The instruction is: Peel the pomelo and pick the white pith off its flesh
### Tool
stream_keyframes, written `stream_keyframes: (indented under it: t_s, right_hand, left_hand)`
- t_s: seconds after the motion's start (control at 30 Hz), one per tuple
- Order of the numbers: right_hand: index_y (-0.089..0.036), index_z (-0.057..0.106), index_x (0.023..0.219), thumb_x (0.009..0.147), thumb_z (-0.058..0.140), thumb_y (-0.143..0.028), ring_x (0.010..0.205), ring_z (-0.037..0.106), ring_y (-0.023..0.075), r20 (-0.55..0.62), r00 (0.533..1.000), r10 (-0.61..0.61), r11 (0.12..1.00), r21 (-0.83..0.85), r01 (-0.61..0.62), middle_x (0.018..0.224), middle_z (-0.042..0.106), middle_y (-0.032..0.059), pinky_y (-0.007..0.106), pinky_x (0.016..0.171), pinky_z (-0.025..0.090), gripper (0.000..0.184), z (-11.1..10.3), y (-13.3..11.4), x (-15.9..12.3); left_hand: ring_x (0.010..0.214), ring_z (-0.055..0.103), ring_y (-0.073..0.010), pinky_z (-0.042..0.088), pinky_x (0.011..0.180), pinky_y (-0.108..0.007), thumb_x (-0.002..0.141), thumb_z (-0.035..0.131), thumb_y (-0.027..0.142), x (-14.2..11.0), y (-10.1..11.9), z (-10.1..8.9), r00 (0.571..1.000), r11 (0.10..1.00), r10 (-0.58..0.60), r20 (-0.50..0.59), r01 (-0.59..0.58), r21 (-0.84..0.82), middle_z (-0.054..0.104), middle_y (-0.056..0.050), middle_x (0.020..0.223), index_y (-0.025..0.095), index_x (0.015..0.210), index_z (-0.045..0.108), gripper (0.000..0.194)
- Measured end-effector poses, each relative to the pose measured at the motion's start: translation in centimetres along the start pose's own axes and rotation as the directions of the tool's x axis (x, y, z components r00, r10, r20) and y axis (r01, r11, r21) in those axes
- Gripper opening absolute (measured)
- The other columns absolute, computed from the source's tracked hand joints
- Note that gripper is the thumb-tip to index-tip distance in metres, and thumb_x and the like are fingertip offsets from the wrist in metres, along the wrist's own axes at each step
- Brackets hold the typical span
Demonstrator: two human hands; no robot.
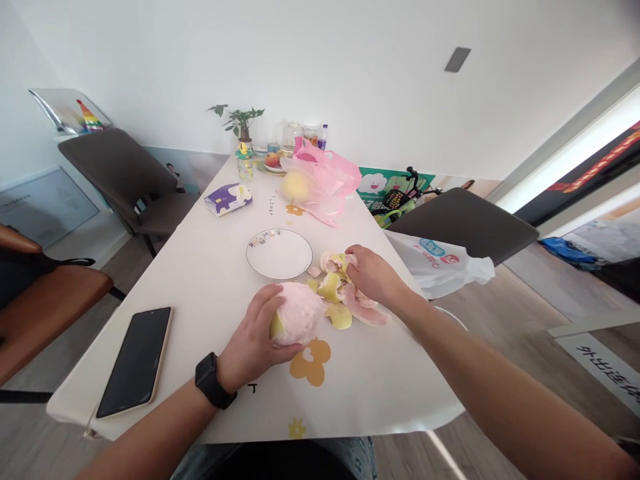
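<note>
A mostly peeled pomelo (301,313), its pink pith showing and a patch of yellow-green rind at its left side, rests in my left hand (260,327). The fingers wrap round it just above the tablecloth. To its right lies a pile of torn pomelo peel (339,316), yellow-green outside and pink inside. Over this pile my right hand (373,273) has its fingers closed on a piece of peel, partly hidden by the hand. A white plate (279,254) with small printed figures stands just beyond the pomelo.
Farther back are a pink plastic bag (327,177) with a yellow pomelo (296,187), a tissue pack (228,199), a bottle (245,162) and a potted plant (240,122). A phone (135,360) lies near left. A white plastic bag (440,263) hangs at the right edge.
</note>
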State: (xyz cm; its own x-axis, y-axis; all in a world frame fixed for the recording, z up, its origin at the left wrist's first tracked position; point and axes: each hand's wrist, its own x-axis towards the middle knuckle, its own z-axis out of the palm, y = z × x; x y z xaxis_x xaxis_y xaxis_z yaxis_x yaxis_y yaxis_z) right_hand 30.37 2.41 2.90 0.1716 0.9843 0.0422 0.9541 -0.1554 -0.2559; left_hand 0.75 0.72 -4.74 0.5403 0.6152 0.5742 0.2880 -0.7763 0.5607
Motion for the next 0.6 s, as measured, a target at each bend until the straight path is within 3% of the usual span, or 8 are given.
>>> stream_keyframes:
  t_s: [0.07,0.17,0.23,0.3,0.37,0.47,0.53,0.6]
  right_hand:
    - [-0.011,0.056,0.132,0.09,0.046,-0.021,0.127,0.055,0.0309,0.072,0.989,-0.13,0.987,-0.088,0.136,0.141,0.056,0.0188,0.041,0.103,0.042,0.045,0.2,0.0,0.1]
    - [-0.011,0.054,0.138,0.091,0.051,-0.027,0.144,0.037,0.0334,0.104,0.964,-0.246,0.961,-0.105,0.257,0.154,0.043,0.0197,0.048,0.116,0.03,0.05,0.8,-1.1,-1.1]
    - [-0.015,0.05,0.144,0.095,0.05,-0.039,0.148,0.032,0.0307,0.114,0.945,-0.306,0.952,0.03,0.304,0.157,0.041,0.0158,0.048,0.119,0.028,0.054,1.0,-2.3,-2.6]
    - [-0.022,0.042,0.151,0.096,0.049,-0.051,0.149,0.031,0.0286,0.196,0.891,-0.408,0.904,0.221,0.365,0.159,0.04,0.01,0.047,0.12,0.03,0.063,1.3,-3.3,-4.2]
    - [-0.023,0.034,0.155,0.091,0.056,-0.057,0.148,0.032,0.0315,0.241,0.882,-0.405,0.893,0.314,0.324,0.161,0.036,0.0096,0.05,0.119,0.032,0.076,1.6,-3.8,-5.4]
    - [-0.023,0.038,0.152,0.087,0.061,-0.055,0.138,0.046,0.0347,0.24,0.934,-0.263,0.915,0.369,0.163,0.154,0.045,0.0132,0.054,0.11,0.042,0.076,2.5,-3.8,-6.5]
    - [-0.023,0.043,0.147,0.086,0.064,-0.051,0.129,0.055,0.0336,0.227,0.952,-0.206,0.896,0.434,0.091,0.145,0.053,0.0142,0.053,0.105,0.047,0.07,3.3,-3.4,-6.9]
    - [-0.024,0.041,0.148,0.085,0.067,-0.048,0.126,0.057,0.0317,0.212,0.956,-0.201,0.847,0.528,0.061,0.144,0.054,0.0144,0.051,0.104,0.048,0.072,4.0,-3.1,-7.3]
  left_hand:
    - [0.139,0.044,-0.0349,0.047,0.109,-0.056,0.077,0.08,0.029,0.3,-0.2,-0.4,0.998,0.999,-0.04,0.042,0.041,-0.028,0.041,-0.019,0.148,0.024,0.137,0.037,0.075]
    - [0.14,0.043,-0.0337,0.044,0.112,-0.055,0.076,0.082,0.033,0.9,-0.5,-0.8,0.991,0.991,-0.107,0.087,0.113,-0.073,0.041,-0.016,0.149,0.026,0.135,0.039,0.074]
    - [0.142,0.04,-0.0334,0.04,0.115,-0.055,0.075,0.083,0.035,1.3,-0.6,-0.9,0.98,0.979,-0.168,0.104,0.179,-0.103,0.04,-0.014,0.15,0.027,0.137,0.039,0.076]
    - [0.144,0.038,-0.0348,0.035,0.117,-0.057,0.072,0.085,0.038,1.6,-0.7,-0.9,0.956,0.947,-0.276,0.104,0.289,-0.14,0.038,-0.014,0.153,0.028,0.142,0.035,0.087]
    - [0.141,0.042,-0.036,0.038,0.115,-0.058,0.07,0.086,0.043,1.8,-0.7,-0.5,0.897,0.87,-0.427,0.114,0.442,-0.217,0.037,-0.015,0.154,0.027,0.148,0.028,0.098]
    - [0.129,0.055,-0.0319,0.049,0.105,-0.052,0.075,0.081,0.046,1.8,-0.6,0.3,0.822,0.715,-0.511,0.252,0.569,-0.407,0.045,-0.016,0.148,0.025,0.153,0.019,0.102]
    - [0.132,0.053,-0.0315,0.048,0.107,-0.05,0.073,0.082,0.043,1.7,-0.4,0.8,0.832,0.704,-0.488,0.263,0.554,-0.445,0.044,-0.017,0.149,0.024,0.154,0.017,0.106]
    - [0.14,0.043,-0.0335,0.041,0.113,-0.051,0.068,0.085,0.039,1.8,0.2,0.8,0.858,0.783,-0.478,0.189,0.514,-0.35,0.038,-0.016,0.153,0.023,0.153,0.023,0.106]
